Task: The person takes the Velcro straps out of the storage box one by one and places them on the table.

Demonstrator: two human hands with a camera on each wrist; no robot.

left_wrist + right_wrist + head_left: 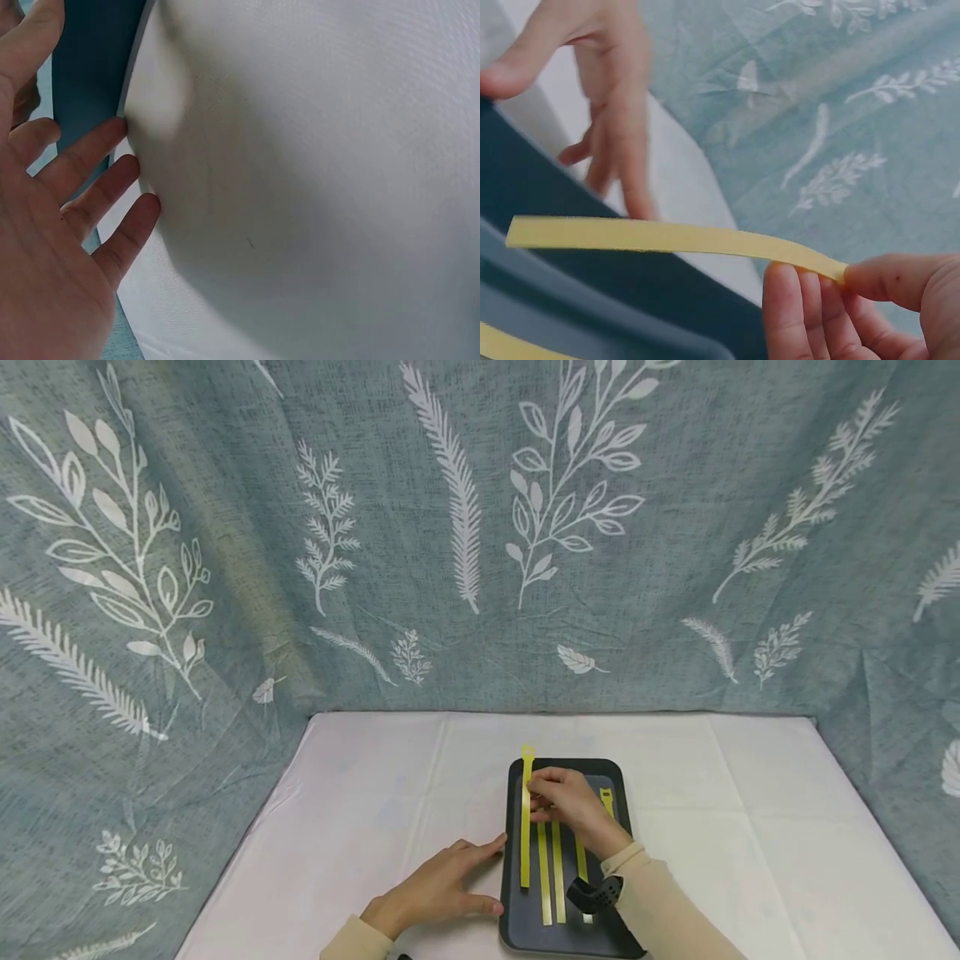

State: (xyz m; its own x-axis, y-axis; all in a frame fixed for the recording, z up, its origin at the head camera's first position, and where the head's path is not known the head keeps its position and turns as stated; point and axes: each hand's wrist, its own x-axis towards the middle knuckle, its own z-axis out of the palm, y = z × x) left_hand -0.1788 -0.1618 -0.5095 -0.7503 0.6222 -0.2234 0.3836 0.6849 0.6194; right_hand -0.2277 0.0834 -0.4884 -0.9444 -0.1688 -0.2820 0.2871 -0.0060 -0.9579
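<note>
My right hand point(573, 802) pinches a yellow strap point(525, 843), which looks like a hook-and-loop cable tie with a slotted head, between thumb and fingers. The strap runs lengthwise along the left side of a dark tray point(534, 938); in the right wrist view its free end point(577, 232) stands out over the tray. More yellow straps point(545, 885) lie side by side in the tray, partly hidden by my right hand and wrist. My left hand point(442, 881) is spread at the tray's left edge, its index fingertip and thumb right at the rim.
The tray stands on a table with a white cloth point(375, 802). A grey-green curtain with white leaf prints point(480, 652) hangs behind the table and at both sides. A dark band point(596, 895) is on my right wrist.
</note>
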